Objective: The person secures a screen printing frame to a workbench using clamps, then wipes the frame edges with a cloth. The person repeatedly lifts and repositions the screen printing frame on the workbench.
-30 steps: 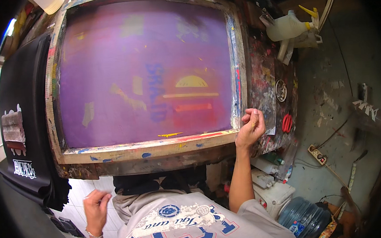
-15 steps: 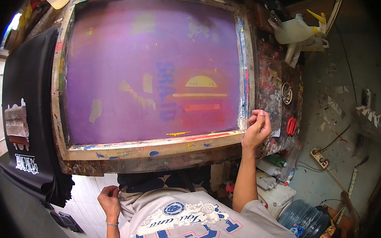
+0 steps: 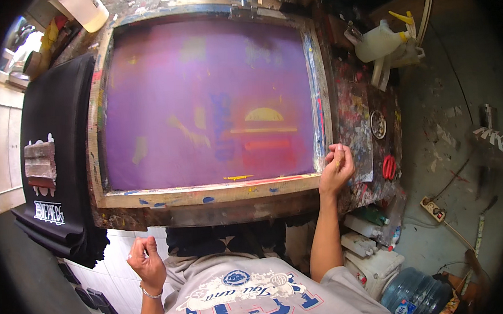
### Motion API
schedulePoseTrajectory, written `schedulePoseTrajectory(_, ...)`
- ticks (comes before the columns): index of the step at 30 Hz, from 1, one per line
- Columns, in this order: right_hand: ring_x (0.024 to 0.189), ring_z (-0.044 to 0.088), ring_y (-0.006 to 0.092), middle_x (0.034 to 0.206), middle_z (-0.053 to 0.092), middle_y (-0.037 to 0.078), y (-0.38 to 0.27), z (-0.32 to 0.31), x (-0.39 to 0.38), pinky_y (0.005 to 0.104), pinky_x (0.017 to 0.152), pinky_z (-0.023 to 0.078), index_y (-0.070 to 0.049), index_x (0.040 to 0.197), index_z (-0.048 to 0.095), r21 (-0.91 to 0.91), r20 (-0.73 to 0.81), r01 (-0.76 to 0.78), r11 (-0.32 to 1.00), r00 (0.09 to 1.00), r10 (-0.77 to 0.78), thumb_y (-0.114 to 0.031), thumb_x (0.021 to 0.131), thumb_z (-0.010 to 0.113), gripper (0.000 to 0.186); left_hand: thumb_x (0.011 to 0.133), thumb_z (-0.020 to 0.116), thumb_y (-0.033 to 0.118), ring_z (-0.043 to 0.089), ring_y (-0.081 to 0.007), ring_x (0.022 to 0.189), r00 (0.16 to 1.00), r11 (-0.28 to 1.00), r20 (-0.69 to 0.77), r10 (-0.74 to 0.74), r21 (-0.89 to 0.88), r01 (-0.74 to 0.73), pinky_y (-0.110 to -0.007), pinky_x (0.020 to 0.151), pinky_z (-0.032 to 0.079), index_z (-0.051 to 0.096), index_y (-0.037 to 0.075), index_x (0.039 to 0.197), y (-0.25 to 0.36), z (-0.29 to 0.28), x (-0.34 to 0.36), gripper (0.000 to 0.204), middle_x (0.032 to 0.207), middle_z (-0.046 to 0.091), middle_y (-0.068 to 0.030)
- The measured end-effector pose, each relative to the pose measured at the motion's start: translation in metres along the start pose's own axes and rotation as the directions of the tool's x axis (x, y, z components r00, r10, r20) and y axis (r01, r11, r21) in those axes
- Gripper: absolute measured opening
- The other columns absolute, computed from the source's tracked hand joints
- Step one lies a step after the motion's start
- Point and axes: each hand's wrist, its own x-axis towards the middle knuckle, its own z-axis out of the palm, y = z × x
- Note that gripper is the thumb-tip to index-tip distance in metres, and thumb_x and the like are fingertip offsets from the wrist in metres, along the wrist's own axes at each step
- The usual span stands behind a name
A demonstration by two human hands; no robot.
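Observation:
A wooden-framed printing screen (image 3: 213, 195) with purple mesh (image 3: 166, 81) lies flat on the workbench. Its mesh shows pale shapes plus red, yellow and blue stains. Beside the screen's near right corner, my right hand (image 3: 336, 170) is closed in a loose fist, with a yellowish mark on it. Whether it touches the frame I cannot tell. My left hand (image 3: 147, 262), also curled closed, hangs in the air left of my shirt, below the bench edge. Nothing shows in either hand. A stack of black fabric (image 3: 58, 111) with a printed picture and white lettering lies left of the screen.
Right of the screen, the paint-stained bench holds red-handled scissors (image 3: 389, 167), a small round dish (image 3: 378, 124) and a whitish spray bottle (image 3: 381, 41). A pale container (image 3: 86, 14) stands far left. Lower right are a large blue water bottle (image 3: 415, 296) and a power strip (image 3: 432, 210).
My left hand has lifted and turned, its fingers now curled upward. My right hand stays by the frame's corner. The whole view has shifted slightly.

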Motion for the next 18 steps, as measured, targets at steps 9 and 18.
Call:
schedulePoseTrajectory(9,0.073,0.067,0.0209,0.079,0.068,0.011,-0.054,0.040,0.049,0.0348,0.065,0.052,-0.001,0.095,0.066,-0.031,0.201,0.295,0.955,0.938,-0.283,-0.017,0.097,0.065,0.015,0.101,0.062,0.028,0.049,-0.0218,0.072,0.970,0.982,-0.160,0.186,0.054,-0.179,-0.037,0.070,0.042,0.060,0.001,0.098,0.007,0.042,0.105,0.027,0.081,0.052,-0.0089)
schedulePoseTrajectory(18,0.096,0.071,0.0401,0.097,0.072,0.027,-0.124,0.308,0.249,0.0469,0.084,0.055,0.002,0.097,0.072,-0.319,0.524,0.336,0.886,0.842,-0.130,-0.048,0.091,0.068,0.050,0.097,0.061,0.032,0.052,-0.0260,0.074,0.960,0.916,-0.150,0.237,0.365,-0.169,-0.040,0.075,0.038,0.061,0.003,0.097,0.014,0.060,0.120,0.030,0.078,0.054,-0.0090)
